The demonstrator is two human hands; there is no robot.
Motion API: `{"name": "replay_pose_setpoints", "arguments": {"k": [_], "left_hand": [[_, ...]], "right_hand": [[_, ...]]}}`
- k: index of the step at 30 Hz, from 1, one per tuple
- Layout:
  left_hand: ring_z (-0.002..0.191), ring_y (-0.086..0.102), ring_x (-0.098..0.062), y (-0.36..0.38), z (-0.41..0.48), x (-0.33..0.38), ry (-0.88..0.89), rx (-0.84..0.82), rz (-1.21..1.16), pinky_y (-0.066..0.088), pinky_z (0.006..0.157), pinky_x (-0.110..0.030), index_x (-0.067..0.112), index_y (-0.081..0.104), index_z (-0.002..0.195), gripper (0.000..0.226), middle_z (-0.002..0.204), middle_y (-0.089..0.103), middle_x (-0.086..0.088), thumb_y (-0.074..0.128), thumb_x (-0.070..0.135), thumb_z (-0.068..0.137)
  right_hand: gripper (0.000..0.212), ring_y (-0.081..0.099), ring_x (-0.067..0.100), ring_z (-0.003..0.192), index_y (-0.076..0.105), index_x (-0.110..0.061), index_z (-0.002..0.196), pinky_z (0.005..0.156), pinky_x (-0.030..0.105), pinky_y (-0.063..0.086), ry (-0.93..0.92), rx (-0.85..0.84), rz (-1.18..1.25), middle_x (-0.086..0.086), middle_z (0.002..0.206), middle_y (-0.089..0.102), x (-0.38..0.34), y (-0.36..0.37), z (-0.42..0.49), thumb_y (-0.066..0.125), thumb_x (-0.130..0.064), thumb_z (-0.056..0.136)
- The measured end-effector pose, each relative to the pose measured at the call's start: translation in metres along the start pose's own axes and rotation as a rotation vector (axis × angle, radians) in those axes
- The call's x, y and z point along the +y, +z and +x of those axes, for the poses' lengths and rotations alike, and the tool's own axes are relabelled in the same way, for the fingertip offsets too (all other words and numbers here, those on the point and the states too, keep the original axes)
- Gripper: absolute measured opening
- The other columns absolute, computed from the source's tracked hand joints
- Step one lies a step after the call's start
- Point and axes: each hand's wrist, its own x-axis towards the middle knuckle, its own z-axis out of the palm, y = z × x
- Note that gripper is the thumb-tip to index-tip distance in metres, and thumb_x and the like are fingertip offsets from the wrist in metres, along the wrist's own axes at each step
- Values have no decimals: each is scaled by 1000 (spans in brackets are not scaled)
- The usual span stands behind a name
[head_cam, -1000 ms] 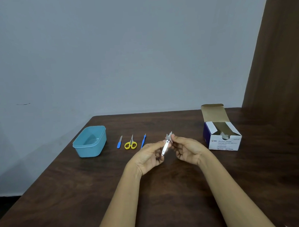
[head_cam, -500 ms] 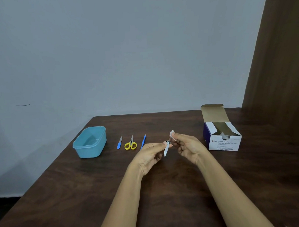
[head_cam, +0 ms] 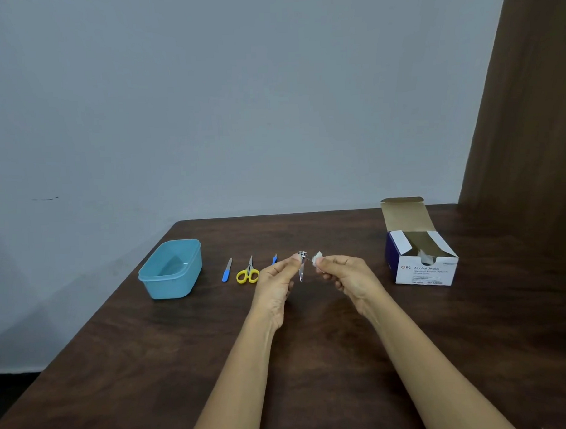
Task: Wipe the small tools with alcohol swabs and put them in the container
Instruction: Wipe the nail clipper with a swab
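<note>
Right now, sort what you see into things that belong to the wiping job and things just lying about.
Belongs to the job: nail clipper in the left hand, swab in the right hand, nail file, yellow scissors, blue-handled tool, blue tub, swab box.
Just background: brown curtain, wall.

The left forearm (head_cam: 236, 372) and right forearm (head_cam: 427, 363), both bare, rise from the near edge and converge mid-scene. The left hand (head_cam: 274, 284) pinches a nail clipper (head_cam: 301, 267) upright between thumb and fingertips. Just to its right, the right hand (head_cam: 347, 276) pinches a white swab (head_cam: 317, 258), its other fingers curled.
</note>
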Motion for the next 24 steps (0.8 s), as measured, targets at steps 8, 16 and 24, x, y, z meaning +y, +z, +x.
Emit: {"name": "replay_pose_setpoints", "arguments": {"k": [8,16,24], "left_hand": [[69,52,-3,1,0,-2,27,-18,-15,37,79,-27,15,75,91,14,71,70,12,67,26,87],[68,48,-4,-1,2,-3,26,-6,-11,32,85,-28,7,71,101,23,62,63,14,66,25,87],[66,43,-7,-5,6,-3,-50,8,-74,36,64,-21,19,75,86,17,71,61,6,63,30,90]], "right_hand": [[9,63,4,75,77,-6,88,65,7,47,-150,-75,-121,6,86,74,7,7,-3,72,-11,82],[10,69,4,84,79,-16,84,77,15,52,-330,-107,-276,-5,82,76,9,7,-4,76,-24,80],[10,69,5,87,79,-18,84,83,23,52,-271,-123,-387,-7,83,76,6,0,2,79,-23,76]]}}
